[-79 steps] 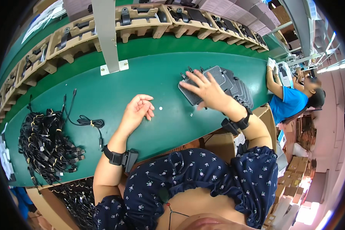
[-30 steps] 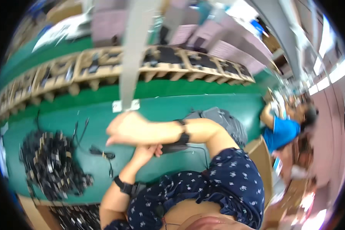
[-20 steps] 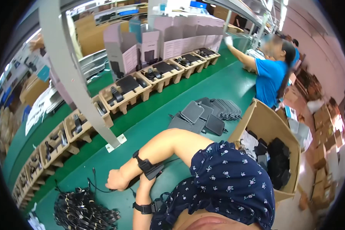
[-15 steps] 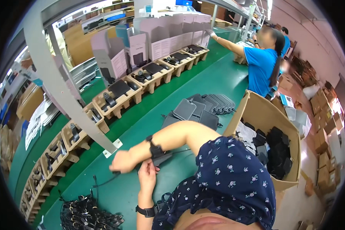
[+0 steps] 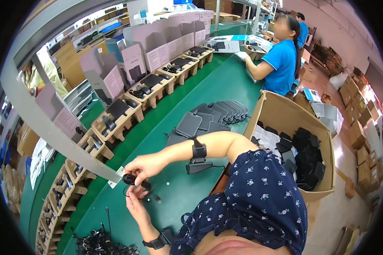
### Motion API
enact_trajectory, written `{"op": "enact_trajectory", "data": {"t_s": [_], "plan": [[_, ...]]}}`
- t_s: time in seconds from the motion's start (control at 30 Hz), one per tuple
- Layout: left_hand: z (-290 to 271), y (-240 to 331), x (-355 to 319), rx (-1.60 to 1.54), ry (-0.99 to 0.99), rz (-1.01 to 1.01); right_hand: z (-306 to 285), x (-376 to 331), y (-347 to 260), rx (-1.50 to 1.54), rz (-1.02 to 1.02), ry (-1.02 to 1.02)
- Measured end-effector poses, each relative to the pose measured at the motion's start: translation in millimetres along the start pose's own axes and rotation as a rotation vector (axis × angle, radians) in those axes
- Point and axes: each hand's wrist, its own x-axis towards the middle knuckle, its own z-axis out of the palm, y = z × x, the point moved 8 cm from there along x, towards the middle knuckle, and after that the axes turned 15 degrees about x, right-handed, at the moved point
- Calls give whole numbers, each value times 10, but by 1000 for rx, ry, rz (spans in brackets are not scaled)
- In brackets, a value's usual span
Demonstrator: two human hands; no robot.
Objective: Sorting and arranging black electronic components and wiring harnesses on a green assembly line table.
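Note:
A small coil of black cable hangs from my right hand, pinched between thumb and fingers, close to the foot of the metal post. Just below it, my left hand has its fingertips closed on a loose loop of the same cable. Dark cable ends near my fingers are blurred. A black strap with a small black box sits on my right wrist. To the lower left lies a heap of black cables. Beyond my right forearm, flat dark grey pads are spread and stacked on the green table.
Several cardboard trays with black parts line the far side, backed by open printed boxes. The metal post stands at left. An open carton of black pieces is at right. A co-worker in blue stands beyond.
My hands have come together near the post, and the coiled cable now shows between them. The co-worker's arm has drawn back from the tray row, and a printed box lies there. My view has shifted.

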Motion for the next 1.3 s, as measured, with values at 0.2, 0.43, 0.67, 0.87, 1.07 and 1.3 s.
{"op": "enact_trajectory", "data": {"t_s": [0.2,0.43,0.67,0.87,1.07,1.3], "plan": [[395,-31,-150,-221,-283,-222,388,-229,-145,-942,-572,187],[377,-338,-313,-44,-594,-396,643,-320,367,-916,-250,-270],[-54,-258,-216,-75,-112,-255,-43,-143,-174,-1214,-200,106],[-218,-296,-317,-65,-107,-292,-1173,446,-856,-1069,-187,732],[-233,-311,-351,-79,-109,-327,-1827,1297,-408,-1030,461,569],[-303,-370,-404,-107,-106,-334,-1825,1806,-161,-932,763,348]]}}
